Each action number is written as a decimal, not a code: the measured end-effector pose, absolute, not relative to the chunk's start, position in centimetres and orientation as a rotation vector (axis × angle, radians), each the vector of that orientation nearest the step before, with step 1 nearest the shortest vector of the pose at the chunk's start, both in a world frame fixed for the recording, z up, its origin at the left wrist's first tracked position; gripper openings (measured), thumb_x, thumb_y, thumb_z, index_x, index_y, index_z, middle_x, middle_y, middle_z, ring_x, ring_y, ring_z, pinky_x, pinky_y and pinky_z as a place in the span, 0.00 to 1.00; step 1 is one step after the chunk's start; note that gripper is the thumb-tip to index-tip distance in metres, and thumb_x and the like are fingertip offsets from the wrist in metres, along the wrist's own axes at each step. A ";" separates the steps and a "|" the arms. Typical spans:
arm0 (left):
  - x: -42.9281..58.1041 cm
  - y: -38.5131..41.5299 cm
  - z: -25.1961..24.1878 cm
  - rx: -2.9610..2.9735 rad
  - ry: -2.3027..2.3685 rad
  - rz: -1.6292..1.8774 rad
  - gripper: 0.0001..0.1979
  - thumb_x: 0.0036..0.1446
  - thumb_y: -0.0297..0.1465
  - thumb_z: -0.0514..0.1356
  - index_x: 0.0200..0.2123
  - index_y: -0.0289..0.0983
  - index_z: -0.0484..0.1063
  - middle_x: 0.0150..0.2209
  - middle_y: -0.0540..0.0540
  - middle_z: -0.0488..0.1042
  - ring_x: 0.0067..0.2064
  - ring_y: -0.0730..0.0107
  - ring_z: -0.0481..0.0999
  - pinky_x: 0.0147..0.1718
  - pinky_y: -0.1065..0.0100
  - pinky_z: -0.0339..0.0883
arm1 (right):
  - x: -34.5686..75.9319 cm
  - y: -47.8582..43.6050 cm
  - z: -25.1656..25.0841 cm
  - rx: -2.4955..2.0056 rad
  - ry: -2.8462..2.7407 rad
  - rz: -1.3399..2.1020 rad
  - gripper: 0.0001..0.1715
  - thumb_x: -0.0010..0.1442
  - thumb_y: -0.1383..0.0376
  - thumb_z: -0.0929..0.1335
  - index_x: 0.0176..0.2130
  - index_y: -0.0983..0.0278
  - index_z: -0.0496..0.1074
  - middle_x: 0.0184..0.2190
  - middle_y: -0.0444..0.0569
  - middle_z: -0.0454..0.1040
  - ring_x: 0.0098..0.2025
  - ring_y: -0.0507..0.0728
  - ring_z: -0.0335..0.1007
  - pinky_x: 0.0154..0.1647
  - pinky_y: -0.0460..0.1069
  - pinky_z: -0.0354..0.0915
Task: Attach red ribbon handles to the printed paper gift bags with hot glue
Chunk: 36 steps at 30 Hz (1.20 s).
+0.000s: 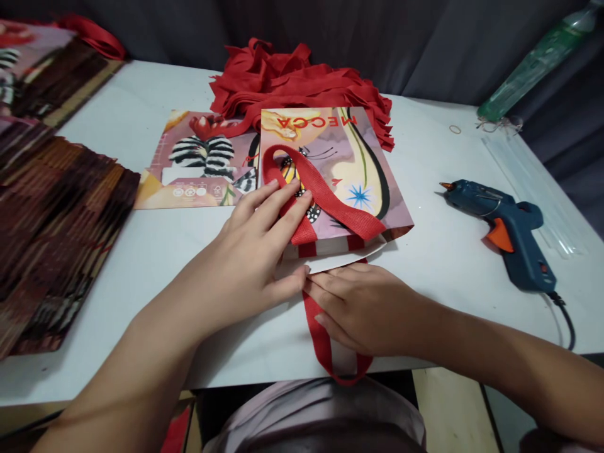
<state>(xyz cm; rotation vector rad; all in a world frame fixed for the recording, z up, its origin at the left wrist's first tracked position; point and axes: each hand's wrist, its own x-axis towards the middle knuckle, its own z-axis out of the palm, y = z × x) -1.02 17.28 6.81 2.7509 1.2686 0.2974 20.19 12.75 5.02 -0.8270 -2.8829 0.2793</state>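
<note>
A paper bag (330,135) with painted artwork and red "MECCA" lettering lies flat on the table, its lettering upside down to me. My left hand (259,245) rests on it with fingers stretched out, across a red fabric strap handle (325,195); its thumb touches the white flap (340,261) at the bag's mouth. My right hand (363,302) lies low at that mouth, fingers extended along the flap's edge, partly hidden beneath it. Under this hand, a second red strap handle (321,343) loops toward the table's front edge.
A blue hot glue gun (495,220) and clear glue sticks (533,195) lie right. A pile of red straps (292,85) is behind, another printed bag (202,157) beside. Stacked bags (70,233) fill the left. A green bottle (538,69) stands back right on the white table (255,365).
</note>
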 end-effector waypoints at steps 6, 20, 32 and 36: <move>-1.0 17.3 6.8 2.770 1.274 0.292 0.40 0.59 0.40 0.55 0.69 0.38 0.41 0.68 0.38 0.49 0.68 0.41 0.46 0.63 0.42 0.50 | 19.9 12.6 4.8 -0.857 -2.879 0.275 0.27 0.69 0.63 0.56 0.58 0.79 0.65 0.53 0.62 0.73 0.48 0.61 0.72 0.46 0.55 0.68; -1.1 17.2 6.7 2.746 1.285 0.279 0.41 0.58 0.39 0.55 0.69 0.40 0.40 0.69 0.39 0.48 0.69 0.41 0.45 0.62 0.42 0.51 | 24.0 10.8 5.8 -1.229 -2.767 0.023 0.25 0.69 0.64 0.56 0.52 0.74 0.73 0.51 0.59 0.76 0.51 0.65 0.74 0.47 0.59 0.72; -1.0 17.2 6.8 2.747 1.281 0.285 0.40 0.58 0.39 0.55 0.69 0.37 0.42 0.69 0.38 0.48 0.68 0.41 0.45 0.62 0.42 0.50 | 22.8 11.1 6.1 -1.119 -2.762 -0.003 0.25 0.68 0.65 0.57 0.49 0.77 0.74 0.46 0.62 0.78 0.47 0.66 0.75 0.44 0.59 0.72; -1.0 17.2 6.8 2.737 1.293 0.274 0.41 0.57 0.38 0.56 0.69 0.39 0.41 0.69 0.39 0.48 0.69 0.41 0.45 0.62 0.42 0.51 | 21.0 11.5 6.4 -0.832 -2.771 0.201 0.25 0.68 0.64 0.57 0.51 0.78 0.72 0.49 0.63 0.76 0.52 0.65 0.72 0.51 0.58 0.69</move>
